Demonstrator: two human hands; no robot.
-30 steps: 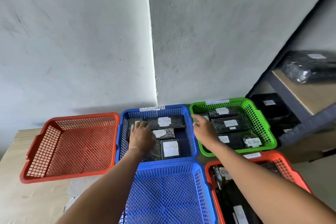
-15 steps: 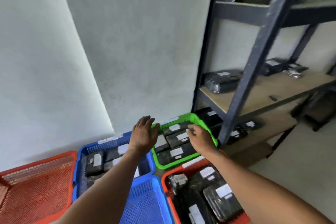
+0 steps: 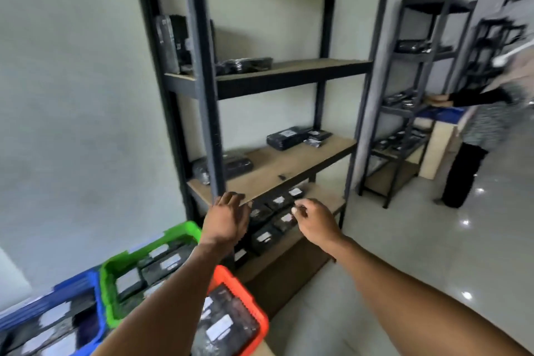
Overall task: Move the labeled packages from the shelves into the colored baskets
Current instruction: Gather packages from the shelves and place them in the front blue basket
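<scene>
A stockroom or small parcel-sorting warehouse: a black metal shelving rack (image 3: 260, 72) with bare wooden boards holds black-wrapped packages (image 3: 289, 137) bearing white labels, and 2 more racks (image 3: 419, 81) line the plain wall. Coloured plastic baskets (image 3: 185, 233) of labelled parcels sit nearby; another person (image 3: 474, 130) works at the far racks.

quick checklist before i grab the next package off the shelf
1. Left hand free: ok, open and empty.
2. Right hand free: ok, fingers loosely curled, nothing held.
3. Packages left on the low shelf: ok, a labeled row sits just beyond both hands.
4. Label text readable: cannot tell, too blurred.
5. Room in green basket: cannot tell, its floor is covered with packages.
6. Room in red basket: cannot tell, packages cover what shows.
</scene>
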